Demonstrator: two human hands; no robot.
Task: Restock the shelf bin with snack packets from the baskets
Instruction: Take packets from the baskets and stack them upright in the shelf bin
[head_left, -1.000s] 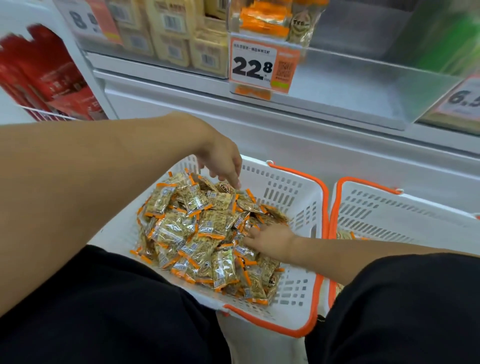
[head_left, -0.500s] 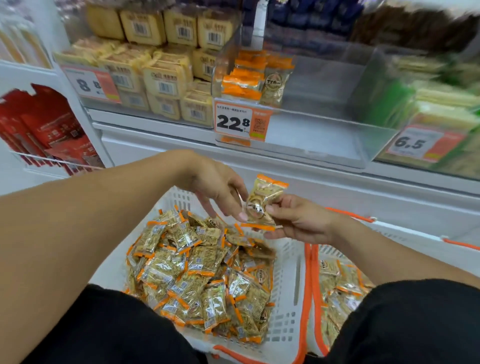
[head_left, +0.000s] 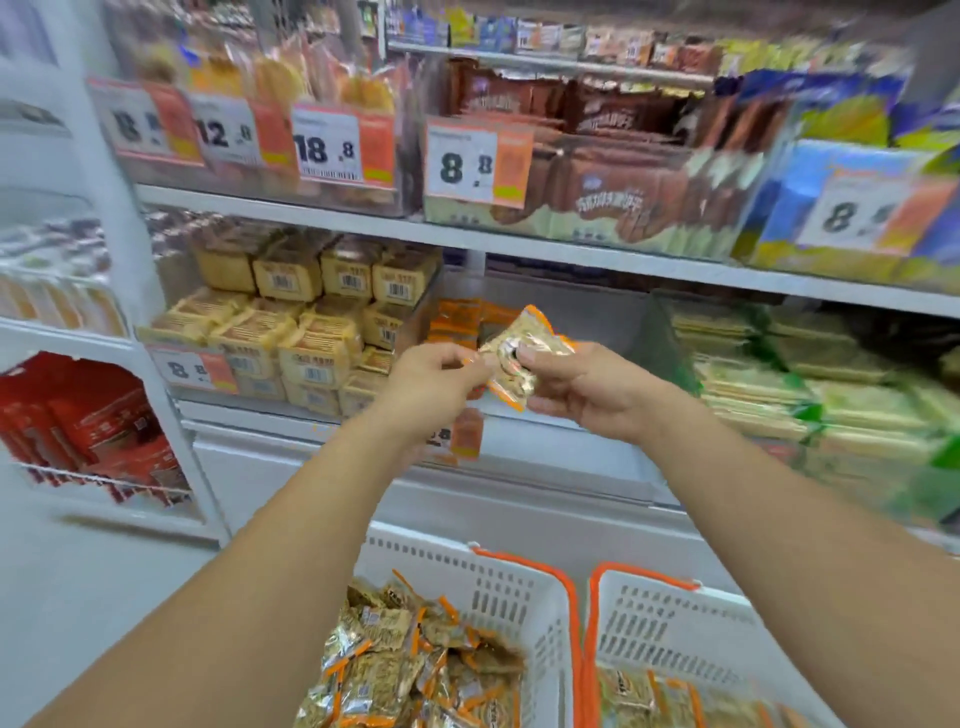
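Both hands are raised in front of the clear shelf bin (head_left: 613, 415). A gold snack packet with orange edges (head_left: 514, 358) is held between them. My right hand (head_left: 587, 384) grips its right side, thumb on top. My left hand (head_left: 436, 379) pinches its left edge with curled fingers. A few orange packets (head_left: 457, 322) stand at the bin's back left. Below, the left white basket (head_left: 498, 592) holds a heap of the same packets (head_left: 410, 670). The right basket (head_left: 670, 629) holds some too.
Yellow boxed snacks (head_left: 306, 322) fill the bin to the left, green packs (head_left: 810, 379) the one to the right. Brown packs (head_left: 597, 187) sit on the shelf above. Red packs (head_left: 88, 431) hang in a wire rack at far left. A price tag (head_left: 457, 431) hangs on the bin front.
Both hands have lifted the packet from above the basket up to the shelf bin's height. The view has tilted upward, showing more shelves.
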